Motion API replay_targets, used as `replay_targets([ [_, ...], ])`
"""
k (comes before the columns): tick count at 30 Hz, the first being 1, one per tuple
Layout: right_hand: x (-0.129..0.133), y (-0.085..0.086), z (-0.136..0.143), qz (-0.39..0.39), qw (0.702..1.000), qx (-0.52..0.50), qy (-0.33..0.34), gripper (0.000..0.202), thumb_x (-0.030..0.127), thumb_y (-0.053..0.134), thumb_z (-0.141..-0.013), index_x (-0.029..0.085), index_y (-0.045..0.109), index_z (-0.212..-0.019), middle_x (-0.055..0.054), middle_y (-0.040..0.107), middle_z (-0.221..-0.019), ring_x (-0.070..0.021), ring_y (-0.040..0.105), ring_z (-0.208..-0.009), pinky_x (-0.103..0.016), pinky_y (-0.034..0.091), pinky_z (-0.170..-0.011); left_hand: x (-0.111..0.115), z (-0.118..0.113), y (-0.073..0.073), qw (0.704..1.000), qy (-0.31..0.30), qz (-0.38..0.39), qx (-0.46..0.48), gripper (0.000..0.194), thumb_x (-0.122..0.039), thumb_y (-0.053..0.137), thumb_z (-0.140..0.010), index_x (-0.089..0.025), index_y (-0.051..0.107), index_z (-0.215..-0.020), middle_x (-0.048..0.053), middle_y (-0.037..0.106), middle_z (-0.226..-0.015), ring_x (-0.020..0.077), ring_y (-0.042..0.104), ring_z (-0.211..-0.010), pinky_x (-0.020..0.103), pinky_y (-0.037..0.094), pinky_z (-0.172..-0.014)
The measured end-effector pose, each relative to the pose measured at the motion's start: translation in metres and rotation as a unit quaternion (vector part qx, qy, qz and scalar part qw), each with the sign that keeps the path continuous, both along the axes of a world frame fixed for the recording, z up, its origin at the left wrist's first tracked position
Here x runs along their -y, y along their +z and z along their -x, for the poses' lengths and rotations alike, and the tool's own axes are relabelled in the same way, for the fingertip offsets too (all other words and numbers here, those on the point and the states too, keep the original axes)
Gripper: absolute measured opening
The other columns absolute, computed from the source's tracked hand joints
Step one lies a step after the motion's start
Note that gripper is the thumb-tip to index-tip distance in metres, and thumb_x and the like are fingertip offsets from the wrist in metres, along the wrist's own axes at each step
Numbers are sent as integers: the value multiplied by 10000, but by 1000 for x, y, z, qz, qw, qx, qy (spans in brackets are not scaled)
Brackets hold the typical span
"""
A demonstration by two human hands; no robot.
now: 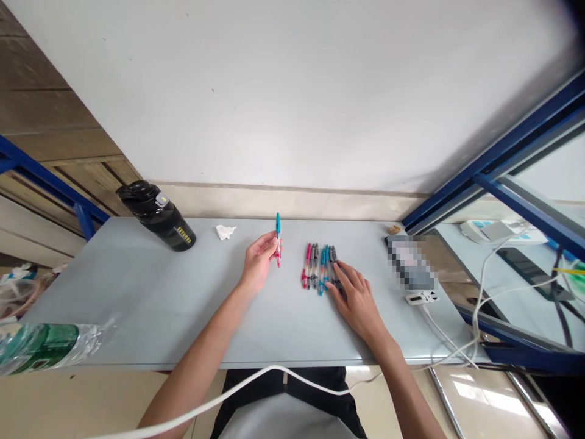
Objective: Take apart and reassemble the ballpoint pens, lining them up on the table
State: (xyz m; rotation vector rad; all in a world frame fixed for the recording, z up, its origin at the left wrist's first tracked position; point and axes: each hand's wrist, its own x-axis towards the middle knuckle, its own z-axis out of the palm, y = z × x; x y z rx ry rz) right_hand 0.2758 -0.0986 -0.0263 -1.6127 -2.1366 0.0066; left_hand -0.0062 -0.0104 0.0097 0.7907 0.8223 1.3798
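Note:
My left hand grips a pen with a blue cap and a pink lower end, held upright above the table. To its right, several capped pens lie side by side on the grey table. Among them are a pink pen, grey pens and blue pens. My right hand rests at the right side of this row, thumb and fingers apart, touching the dark pens. It partly covers their lower ends.
A black bottle and a crumpled tissue are at the back left. A clear plastic bottle lies at the left front. On the right are a blurred phone, a white plug and a white cable beside a blue frame.

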Motion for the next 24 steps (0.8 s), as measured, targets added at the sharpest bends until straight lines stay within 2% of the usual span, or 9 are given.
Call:
replay_targets([
  [8, -1, 2, 3, 0, 1000, -9, 28, 616, 489, 506, -1138, 259, 406, -1700, -146, 549, -1650, -348, 534, -1506, -547, 494, -1152, 1, 2, 3, 997, -26, 22, 70, 394, -337, 918, -850, -187, 798, -1195, 73, 754, -1071, 165, 711, -907, 300, 553, -821],
  [16, -6, 6, 4, 2, 998, -18, 52, 599, 470, 540, -1128, 251, 448, -1678, -143, 556, -1647, -335, 546, -1509, -537, 500, -1170, 4, 3, 6, 997, -41, 21, 56, 369, -342, 911, -860, -187, 790, -1172, 66, 758, -1059, 174, 725, -922, 314, 554, -845],
  [20, -11, 12, 4, -2, 998, -16, 60, 549, 471, 544, -1126, 236, 511, -1621, -147, 591, -1611, -332, 571, -1477, -530, 503, -1163, 3, 2, 4, 997, -42, 19, 55, 341, -341, 928, -839, -187, 785, -1107, 57, 757, -1032, 181, 739, -942, 310, 552, -854],
  [24, -19, 17, 1, 7, 999, -19, 39, 443, 500, 535, -1121, 247, 636, -1471, -154, 666, -1485, -361, 648, -1329, -561, 537, -1073, 4, 2, 4, 998, -45, 17, 50, 306, -341, 920, -848, -185, 776, -1068, 55, 760, -1034, 184, 750, -961, 302, 545, -859],
])
